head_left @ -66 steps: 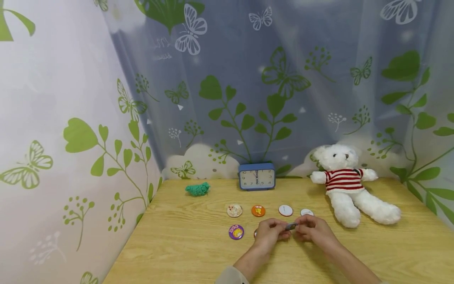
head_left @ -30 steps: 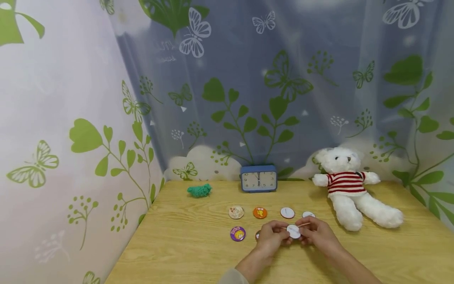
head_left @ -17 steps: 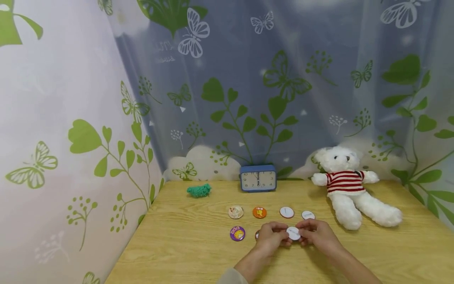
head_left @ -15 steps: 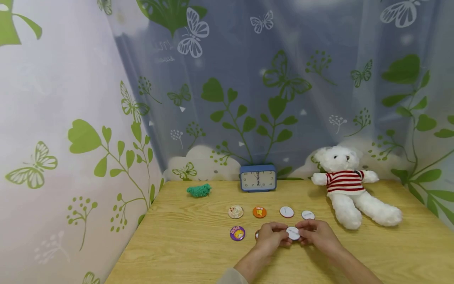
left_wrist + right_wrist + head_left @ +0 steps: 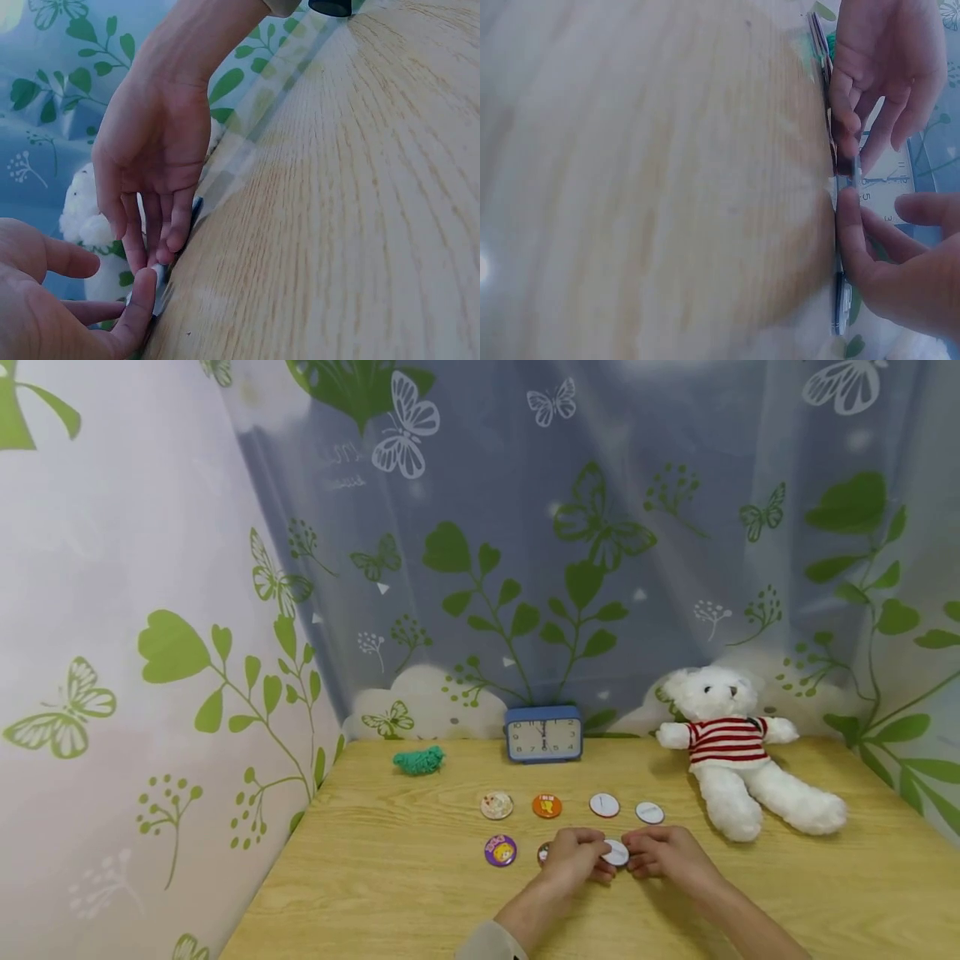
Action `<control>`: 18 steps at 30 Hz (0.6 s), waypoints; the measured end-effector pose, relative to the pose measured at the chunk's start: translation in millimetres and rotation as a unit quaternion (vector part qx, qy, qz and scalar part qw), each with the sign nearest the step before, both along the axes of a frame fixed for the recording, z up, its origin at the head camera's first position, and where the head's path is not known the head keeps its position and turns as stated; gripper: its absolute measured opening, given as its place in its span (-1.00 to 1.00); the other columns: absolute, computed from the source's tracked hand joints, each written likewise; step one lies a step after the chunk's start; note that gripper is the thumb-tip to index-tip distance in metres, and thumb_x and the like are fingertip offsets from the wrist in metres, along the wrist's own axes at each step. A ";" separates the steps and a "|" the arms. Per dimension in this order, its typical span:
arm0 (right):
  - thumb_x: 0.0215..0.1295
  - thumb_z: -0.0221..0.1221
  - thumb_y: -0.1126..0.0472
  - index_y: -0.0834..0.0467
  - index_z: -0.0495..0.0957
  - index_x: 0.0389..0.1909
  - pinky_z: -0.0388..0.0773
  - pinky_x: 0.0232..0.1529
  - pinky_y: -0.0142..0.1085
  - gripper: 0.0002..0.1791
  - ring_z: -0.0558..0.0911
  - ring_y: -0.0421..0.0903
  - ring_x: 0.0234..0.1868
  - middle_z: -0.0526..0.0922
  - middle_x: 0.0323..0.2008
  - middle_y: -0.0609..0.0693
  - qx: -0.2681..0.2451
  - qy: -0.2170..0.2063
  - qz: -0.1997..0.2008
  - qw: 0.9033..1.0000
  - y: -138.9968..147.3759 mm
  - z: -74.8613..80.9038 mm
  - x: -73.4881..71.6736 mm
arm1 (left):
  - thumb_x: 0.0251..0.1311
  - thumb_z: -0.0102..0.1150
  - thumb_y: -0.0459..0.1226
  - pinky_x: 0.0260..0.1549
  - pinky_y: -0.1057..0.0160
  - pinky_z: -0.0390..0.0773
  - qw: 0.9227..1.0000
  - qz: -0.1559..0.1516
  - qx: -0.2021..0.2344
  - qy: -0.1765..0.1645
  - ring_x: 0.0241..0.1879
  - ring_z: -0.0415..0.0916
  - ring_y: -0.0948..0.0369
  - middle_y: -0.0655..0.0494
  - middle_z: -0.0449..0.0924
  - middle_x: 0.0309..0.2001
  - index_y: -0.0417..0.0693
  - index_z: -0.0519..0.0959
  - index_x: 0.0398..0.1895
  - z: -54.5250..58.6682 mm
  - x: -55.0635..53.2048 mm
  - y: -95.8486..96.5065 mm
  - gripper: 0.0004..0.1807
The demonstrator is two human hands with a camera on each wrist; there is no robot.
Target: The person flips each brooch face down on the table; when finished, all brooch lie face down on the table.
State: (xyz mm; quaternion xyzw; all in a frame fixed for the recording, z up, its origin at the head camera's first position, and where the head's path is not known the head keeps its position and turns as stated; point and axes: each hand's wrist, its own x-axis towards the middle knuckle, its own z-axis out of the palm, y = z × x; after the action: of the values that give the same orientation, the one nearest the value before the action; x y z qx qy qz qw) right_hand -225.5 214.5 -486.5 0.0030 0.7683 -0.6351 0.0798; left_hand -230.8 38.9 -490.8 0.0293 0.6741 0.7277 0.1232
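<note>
In the head view, a round white-backed button badge (image 5: pixel 617 852) lies between both hands, low over the table or on it. My left hand (image 5: pixel 568 860) pinches its left edge, the thumb lying over the face. My right hand (image 5: pixel 670 857) is at the opposite edge, its fingers loosely bent and barely touching, if at all. The left wrist view shows the badge (image 5: pixel 159 280) nearly edge-on by the left thumb. In the right wrist view, the badge (image 5: pixel 847 169) sits between the fingertips of both hands. Another badge (image 5: pixel 543 853) is partly hidden behind my left hand.
Behind the hands lie a cream badge (image 5: pixel 497 805), an orange badge (image 5: pixel 547 806) and two white-backed badges (image 5: pixel 604 805) (image 5: pixel 649 812). A purple badge (image 5: pixel 500 851) is to the left. A blue clock (image 5: pixel 543 735), green bundle (image 5: pixel 419 761) and white teddy bear (image 5: pixel 726 752) stand farther back.
The badge was first held edge-on, then turned with its white back up. It has since come down slightly, and the right fingers have loosened from its edge.
</note>
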 end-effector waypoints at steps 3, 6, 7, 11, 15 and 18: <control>0.59 0.02 0.30 0.64 0.49 0.09 0.76 -0.25 -0.28 -0.59 0.73 -0.14 -0.30 0.76 -0.20 0.13 0.002 -0.006 0.002 1.000 -0.5 3.0 0.4 | 0.31 0.14 -0.48 -0.45 0.35 0.73 1.000 -0.001 -0.001 -0.002 -0.53 0.59 0.26 -0.14 0.69 -0.31 -0.53 0.55 0.04 1.7 -0.5 -0.3 -0.71; 0.60 0.01 0.28 0.64 0.49 0.11 0.76 -0.22 -0.30 -0.58 0.73 -0.14 -0.27 0.76 -0.19 0.11 0.003 -0.009 0.009 1.000 -1.1 5.3 2.0 | 0.32 0.13 -0.47 -0.43 0.35 0.73 1.000 0.000 -0.005 -0.003 -0.52 0.58 0.27 -0.08 0.67 -0.35 -0.51 0.56 0.02 3.0 -0.4 -0.6 -0.72; 0.59 0.01 0.27 0.63 0.49 0.11 0.76 -0.21 -0.30 -0.58 0.73 -0.14 -0.27 0.76 -0.19 0.09 0.004 -0.010 0.012 1.000 -1.3 5.9 2.4 | 0.31 0.13 -0.47 -0.42 0.36 0.73 1.000 0.001 -0.005 -0.004 -0.52 0.57 0.27 -0.08 0.66 -0.37 -0.51 0.57 0.02 3.2 -0.5 -0.6 -0.72; 0.60 0.01 0.26 0.64 0.47 0.12 0.76 -0.18 -0.30 -0.56 0.73 -0.14 -0.25 0.75 -0.18 0.09 0.003 -0.008 0.018 1.000 -1.3 7.4 3.9 | 0.32 0.11 -0.46 -0.42 0.36 0.72 1.000 0.001 -0.005 0.001 -0.52 0.55 0.28 -0.08 0.65 -0.37 -0.52 0.57 0.03 2.6 -0.5 -0.6 -0.70; 0.61 -0.01 0.27 0.67 0.44 0.13 0.77 -0.15 -0.28 -0.55 0.73 -0.15 -0.23 0.75 -0.15 0.15 0.001 -0.003 0.023 1.000 0.0 6.4 4.4 | 0.31 0.08 -0.46 -0.40 0.37 0.72 1.000 -0.002 0.004 0.007 -0.52 0.55 0.29 -0.11 0.65 -0.33 -0.54 0.57 0.00 1.1 -0.3 -1.2 -0.71; 0.62 -0.03 0.27 0.68 0.43 0.14 0.77 -0.13 -0.27 -0.54 0.74 -0.14 -0.20 0.75 -0.12 0.20 0.000 -0.001 0.026 1.000 0.8 5.6 4.5 | 0.29 0.06 -0.46 -0.38 0.37 0.73 1.000 -0.004 0.009 0.008 -0.49 0.57 0.28 -0.14 0.65 -0.30 -0.52 0.58 -0.05 0.9 0.1 -1.9 -0.74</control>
State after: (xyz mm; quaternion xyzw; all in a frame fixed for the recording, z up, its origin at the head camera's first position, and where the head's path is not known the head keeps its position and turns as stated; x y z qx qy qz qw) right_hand -221.1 215.3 -480.9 -0.0167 0.7682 -0.6325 0.0972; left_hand -230.6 37.0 -489.9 0.0390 0.6684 0.7330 0.1201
